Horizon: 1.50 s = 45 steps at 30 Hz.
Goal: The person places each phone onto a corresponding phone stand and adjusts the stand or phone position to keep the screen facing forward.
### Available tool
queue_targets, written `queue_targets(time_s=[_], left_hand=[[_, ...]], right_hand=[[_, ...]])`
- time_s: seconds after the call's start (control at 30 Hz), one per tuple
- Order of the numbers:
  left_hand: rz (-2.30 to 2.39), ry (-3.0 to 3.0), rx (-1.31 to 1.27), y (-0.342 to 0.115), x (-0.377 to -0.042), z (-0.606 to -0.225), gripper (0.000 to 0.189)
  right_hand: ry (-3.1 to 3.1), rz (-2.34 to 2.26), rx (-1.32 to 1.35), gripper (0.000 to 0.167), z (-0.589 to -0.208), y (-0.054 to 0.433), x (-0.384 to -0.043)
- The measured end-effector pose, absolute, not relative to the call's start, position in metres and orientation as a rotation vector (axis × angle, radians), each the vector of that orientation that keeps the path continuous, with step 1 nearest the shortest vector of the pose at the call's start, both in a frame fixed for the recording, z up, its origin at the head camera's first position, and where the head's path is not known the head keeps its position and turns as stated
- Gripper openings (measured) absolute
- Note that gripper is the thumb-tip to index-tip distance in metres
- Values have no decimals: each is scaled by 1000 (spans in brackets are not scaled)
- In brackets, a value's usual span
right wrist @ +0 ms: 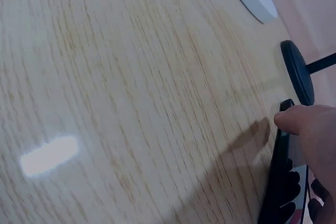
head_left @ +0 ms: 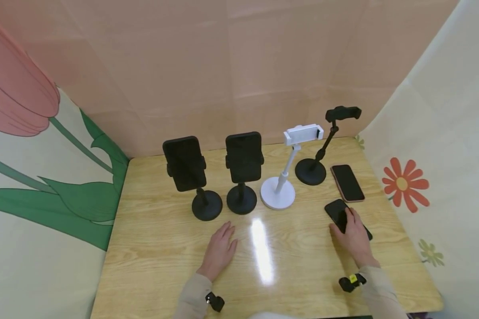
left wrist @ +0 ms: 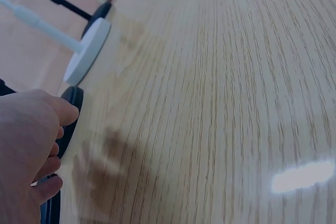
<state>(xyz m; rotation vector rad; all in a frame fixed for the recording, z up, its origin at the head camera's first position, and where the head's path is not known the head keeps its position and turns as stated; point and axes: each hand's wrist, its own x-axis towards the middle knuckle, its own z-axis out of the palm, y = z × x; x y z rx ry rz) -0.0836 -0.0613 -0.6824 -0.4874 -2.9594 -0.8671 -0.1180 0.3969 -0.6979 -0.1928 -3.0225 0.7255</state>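
1. Black phone (head_left: 336, 212) lay on the wooden table (head_left: 155, 257), edges held between the right hand (head_left: 356, 238)'s thumb and fingers.
2. Left hand (head_left: 217, 253) lay loose, thumb apart, near two black phone-bearing stands (head_left: 241, 201).
3. Beyond were a pink-edged phone (head_left: 348, 182) and white stand (head_left: 277, 195).

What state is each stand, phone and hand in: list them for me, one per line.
Left black stand: holds a phone, dark screen
Middle black stand: holds another phone, dark screen
White stand: upright, empty
Far-right black stand: empty
Pink-edged phone: flat, dark screen
Black phone: gripped, dark screen
Right hand: on that phone
Left hand: relaxed, empty
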Motion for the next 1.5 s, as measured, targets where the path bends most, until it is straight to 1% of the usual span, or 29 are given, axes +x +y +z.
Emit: queue_targets(time_s=[0.27,1.07,1.27,1.5], left_hand=[[-871,-2984,-458,-67,-80,-684,43],[-846,-3028,-467,-70,-74,-685,44],[-836,-3045,-465,-70,-75,-681,45],[-792,-2989,-511,-69,-76,-678,44]], right_hand=[[-3026,753,-215,87,-697,407,-116],[-3068,743,-263,89,-705,416,-115],[-3021,803,-260,87,-705,417,-118],[-2948,873,-287,90,-704,414,-119]])
